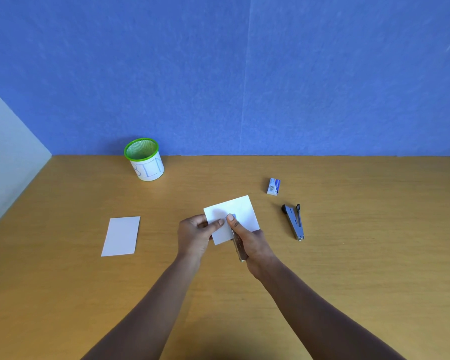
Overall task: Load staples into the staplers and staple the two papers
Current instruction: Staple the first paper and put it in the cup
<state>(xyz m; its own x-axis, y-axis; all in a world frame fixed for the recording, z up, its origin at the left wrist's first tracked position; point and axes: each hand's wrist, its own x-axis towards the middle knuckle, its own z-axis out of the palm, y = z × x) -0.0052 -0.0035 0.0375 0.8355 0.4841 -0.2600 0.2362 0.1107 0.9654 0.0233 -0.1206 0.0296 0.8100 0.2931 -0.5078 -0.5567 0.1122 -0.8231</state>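
At frame centre the left hand [195, 236] pinches the paper [240, 210], probably light and floppy, best held near its edge, while the right hand [252, 244] grips the rigid stapler [239, 249] at the sheet's lower edge.

Centre of frame, low: left hand [194, 233] pinches the left edge of a white sheet [240, 211], while right hand [250, 242] grips a stapler [238, 246] at the sheet's lower edge, thumb lying on top of the paper; the stapler's front end is hidden. Right of centre, an open second stapler [294, 222] lies flat on the wooden table [374, 255], with a small staple box [273, 186] near it, higher in the frame. Left of centre lies a second sheet [121, 236], and above it a green-rimmed cup [144, 159] marked "BIN" stands against the blue wall [244, 74].
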